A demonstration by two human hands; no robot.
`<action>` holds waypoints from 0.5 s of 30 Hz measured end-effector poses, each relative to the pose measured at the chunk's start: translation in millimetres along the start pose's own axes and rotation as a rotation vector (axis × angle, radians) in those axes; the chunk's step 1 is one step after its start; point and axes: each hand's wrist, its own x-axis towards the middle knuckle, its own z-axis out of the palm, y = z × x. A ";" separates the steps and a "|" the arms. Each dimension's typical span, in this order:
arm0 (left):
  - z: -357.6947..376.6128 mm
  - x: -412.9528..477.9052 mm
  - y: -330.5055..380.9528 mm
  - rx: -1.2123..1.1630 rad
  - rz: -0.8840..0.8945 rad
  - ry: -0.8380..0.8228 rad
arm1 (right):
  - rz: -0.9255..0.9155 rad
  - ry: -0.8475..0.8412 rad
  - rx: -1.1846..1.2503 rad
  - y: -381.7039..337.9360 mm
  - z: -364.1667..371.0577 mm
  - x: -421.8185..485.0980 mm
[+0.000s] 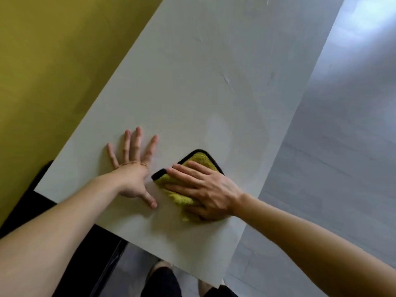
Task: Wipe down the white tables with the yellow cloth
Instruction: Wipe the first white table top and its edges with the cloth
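Head view, single frame. White table (192, 82) runs away from the viewer beside a yellow wall (53, 61), with grey floor (342, 146) on the other side.

Left hand (132, 168): flat on the bare tabletop near the front edge, fingers straight and spread, holding nothing. Judged to be a brace, taking body weight so the other arm can lean over the surface.

Right hand (205, 189): laid palm-down on the yellow cloth (201, 160), fingers extended and pressing, not curled round it. A flat hand spreads the pressure over more fabric, which suits wiping better than a pinch would.

Cloth: bunched under the right hand, just beside the left thumb, on the near part of the table. One black-trimmed corner sticks out beyond the fingertips (the fold under the palm is hidden, so layers unknown).

Surface: faint smears and marks show farther up the table, well apart from the cloth. Judgement: wiping under way at the near end, far stretch not yet covered
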 end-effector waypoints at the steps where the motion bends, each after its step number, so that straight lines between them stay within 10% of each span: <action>1: 1.1 0.7 -0.3 0.005 -0.006 0.003 | -0.052 0.017 0.004 24.3 -7.7 -1.8; 8: 2.1 1.4 -3.7 -0.015 0.015 0.000 | 0.935 0.387 -0.035 191.0 -72.4 34.8; 15: -7.7 3.6 -14.4 -0.025 0.076 0.042 | -0.199 0.042 0.019 48.1 -24.8 24.9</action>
